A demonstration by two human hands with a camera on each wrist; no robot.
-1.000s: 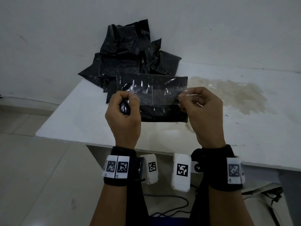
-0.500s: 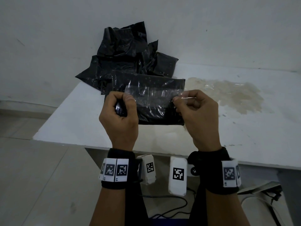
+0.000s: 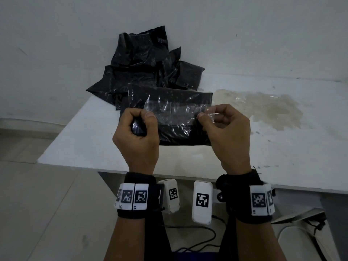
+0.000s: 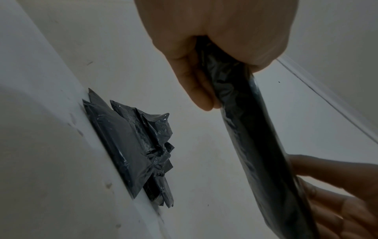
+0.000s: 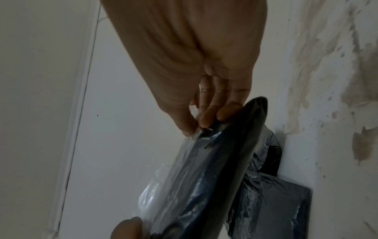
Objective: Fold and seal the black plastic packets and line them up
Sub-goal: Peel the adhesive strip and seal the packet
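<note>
Both my hands have dropped slightly toward the worktop (image 3: 98,147). Left hand (image 3: 136,137) grips the black packet (image 3: 180,132) end, right hand (image 3: 228,134) pinches its clear flap (image 3: 175,112). Packet held above worktop, near the pile (image 3: 148,72); seal not closed yet.

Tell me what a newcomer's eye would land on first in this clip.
First, the two hands raised mid-frame over the table's near edge: the left hand grips one end of a black packet, and the right hand pinches a clear strip stretched across its top. Behind them, a heap of black packets leans against the wall, with a yellowish stain on the white table to the right.
</note>
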